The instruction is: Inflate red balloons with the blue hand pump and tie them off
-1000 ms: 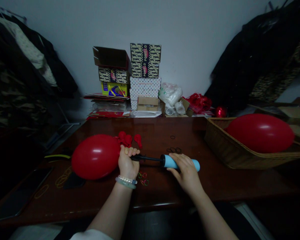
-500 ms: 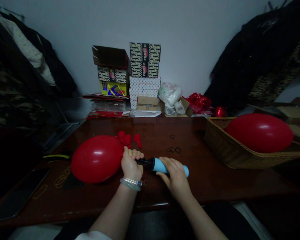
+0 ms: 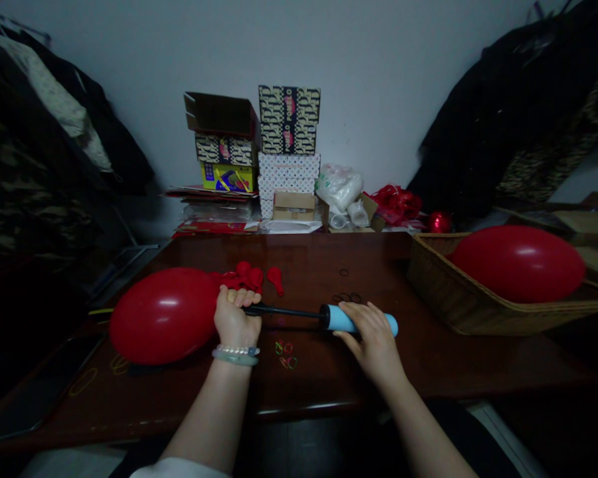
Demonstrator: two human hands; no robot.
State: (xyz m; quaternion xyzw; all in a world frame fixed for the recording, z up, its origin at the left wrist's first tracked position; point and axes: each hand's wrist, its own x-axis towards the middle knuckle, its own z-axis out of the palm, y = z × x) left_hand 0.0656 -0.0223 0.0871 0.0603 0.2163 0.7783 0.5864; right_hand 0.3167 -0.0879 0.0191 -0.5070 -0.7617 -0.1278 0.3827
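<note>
Left hand point(image 3: 235, 320) closed round neck of red balloon point(image 3: 162, 316), balloon lying outward from hand; right hand point(image 3: 371, 338) gripping blue hand pump point(image 3: 331, 318), long axis sideways toward left fist

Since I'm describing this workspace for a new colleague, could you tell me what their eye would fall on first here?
The large red balloon at the left stands out first, its neck gripped by the left hand at the end of the pump's black shaft. To the right, the right hand lies over the pale blue hand pump. At the far right, another big red balloon lies in a wicker basket.
</note>
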